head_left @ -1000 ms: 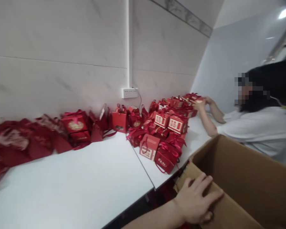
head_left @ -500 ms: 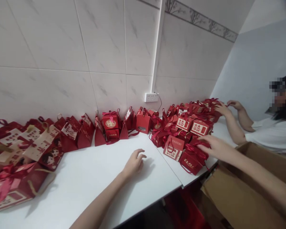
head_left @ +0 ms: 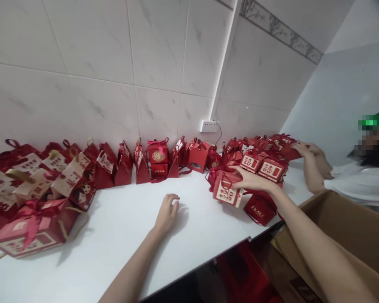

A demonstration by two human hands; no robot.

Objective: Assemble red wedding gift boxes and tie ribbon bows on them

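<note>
My right hand (head_left: 252,180) is closed on a red gift box (head_left: 224,190) with a cream front panel and a red cord handle. The box is tilted and stands out from the front of the pile on the right. Just below my right wrist lies a darker red gift box (head_left: 259,208) with a ribbon and gold lettering. My left hand (head_left: 166,211) hovers over the white table (head_left: 120,240), fingers loosely bent and thumb apart, holding nothing. Nearest to it at the back is a red ribboned box (head_left: 158,155) with a gold round emblem.
Several red and cream gift boxes (head_left: 72,172) crowd the left side, and a row of them lines the tiled wall. An open cardboard carton (head_left: 344,235) stands at the right below the table edge. Beyond it a co-worker's hands (head_left: 306,151) touch boxes at the far end.
My right hand has moved left from the dark ribboned box and taken hold of the cream-fronted gift box, which is now tilted. My left hand has shifted slightly left. The view has turned a little.
</note>
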